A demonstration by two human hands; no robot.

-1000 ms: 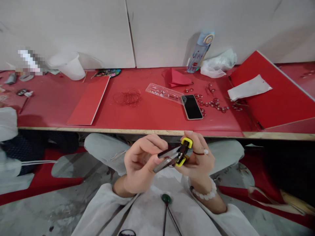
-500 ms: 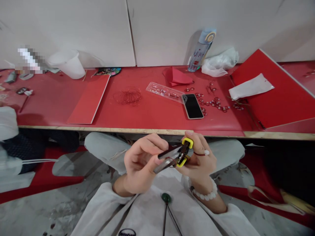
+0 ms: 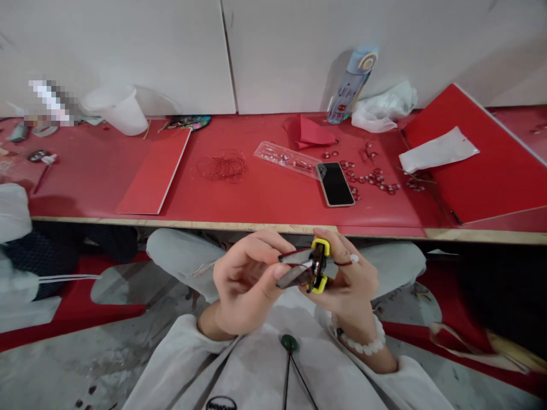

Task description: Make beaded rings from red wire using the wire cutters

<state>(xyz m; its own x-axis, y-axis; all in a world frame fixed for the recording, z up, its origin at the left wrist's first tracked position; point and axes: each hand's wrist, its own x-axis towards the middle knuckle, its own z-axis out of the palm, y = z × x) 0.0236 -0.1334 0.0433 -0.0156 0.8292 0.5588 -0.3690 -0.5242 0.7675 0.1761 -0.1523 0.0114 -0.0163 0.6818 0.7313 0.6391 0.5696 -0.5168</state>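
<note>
Below the table edge, over my lap, both hands meet around small yellow-handled pliers (image 3: 318,267). My right hand (image 3: 348,282) grips the yellow handles; a red cord ring with a white bead sits on one finger. My left hand (image 3: 245,279) pinches a thin red wire (image 3: 294,252) right at the dark metal jaws (image 3: 294,272). How the wire sits in the jaws is too small to tell. A white bead bracelet (image 3: 363,341) circles my right wrist.
The red table (image 3: 265,193) carries a coil of red wire (image 3: 222,168), a clear bead tray (image 3: 284,158), a black phone (image 3: 335,183), scattered red rings (image 3: 371,177), a red board (image 3: 154,171), a white tub (image 3: 115,108), a bottle (image 3: 352,85) and a raised red panel (image 3: 470,159). Another person's sleeve (image 3: 12,250) shows at left.
The pliers have turned more upright and risen slightly in my right hand. My left fingers have shifted along the jaws, and a red wire now shows above them.
</note>
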